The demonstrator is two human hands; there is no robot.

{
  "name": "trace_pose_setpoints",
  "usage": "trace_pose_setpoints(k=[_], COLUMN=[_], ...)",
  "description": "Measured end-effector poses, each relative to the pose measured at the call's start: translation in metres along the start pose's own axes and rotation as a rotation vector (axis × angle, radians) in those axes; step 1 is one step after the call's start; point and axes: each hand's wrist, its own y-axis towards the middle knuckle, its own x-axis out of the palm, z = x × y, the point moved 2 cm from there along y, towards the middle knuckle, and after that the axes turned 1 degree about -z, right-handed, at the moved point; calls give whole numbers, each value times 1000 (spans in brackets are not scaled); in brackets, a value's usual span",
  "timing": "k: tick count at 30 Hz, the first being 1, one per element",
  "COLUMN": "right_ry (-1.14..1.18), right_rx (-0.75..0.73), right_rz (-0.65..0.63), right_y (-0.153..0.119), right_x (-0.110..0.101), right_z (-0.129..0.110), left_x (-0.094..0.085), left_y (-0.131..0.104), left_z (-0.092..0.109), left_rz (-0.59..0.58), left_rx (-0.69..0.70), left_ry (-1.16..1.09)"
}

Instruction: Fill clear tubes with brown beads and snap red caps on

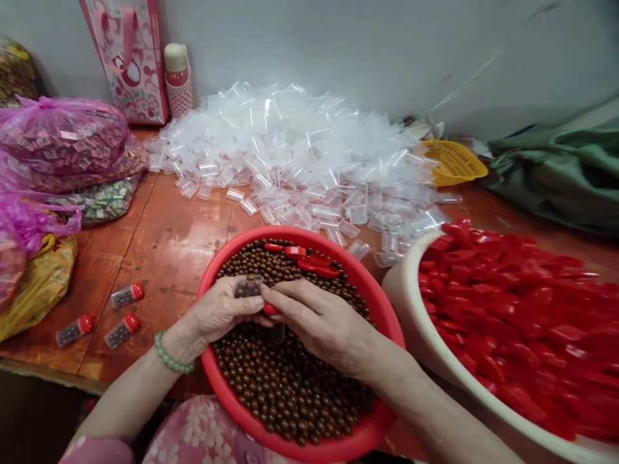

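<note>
Above a red basin (382, 303) of small brown balls (290, 386), my two hands meet. My left hand (232, 306) is closed round a clear plastic tube (247, 287) with brown balls inside. The fingers of my right hand (319, 322) are pinched at a small red cap (271, 309) beside the tube. Another clear piece (278, 332) shows just below my fingers. Several red caps (316, 262) lie on the balls at the basin's far side. Three filled tubes with red caps (127, 294) lie on the table to the left.
Clear tubes (300, 142) are heaped at the back. A white tub (411, 290) of red caps stands right, near a yellow basket (452, 161) and green cloth (561, 174). Filled plastic bags (68, 138) lie left; a pink bag (130, 64) and bottle (178, 77) stand behind.
</note>
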Motion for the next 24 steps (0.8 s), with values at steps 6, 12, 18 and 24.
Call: trace_pose_setpoints(k=[6,12,18,24], right_ry=[413,533,458,386], right_rx=[506,457,379,409], right_rz=[273,233,190,193], right_y=[-2,17,20,8], right_x=[2,3,4,-2], right_z=[16,17,17,24], left_x=[2,3,4,5], left_y=[-1,-1,-1,-2], left_z=[0,0,1,2], left_rz=[-40,-85,-100,-58], left_rx=[-75,-80,-102,-95], left_ry=[134,174,198,197])
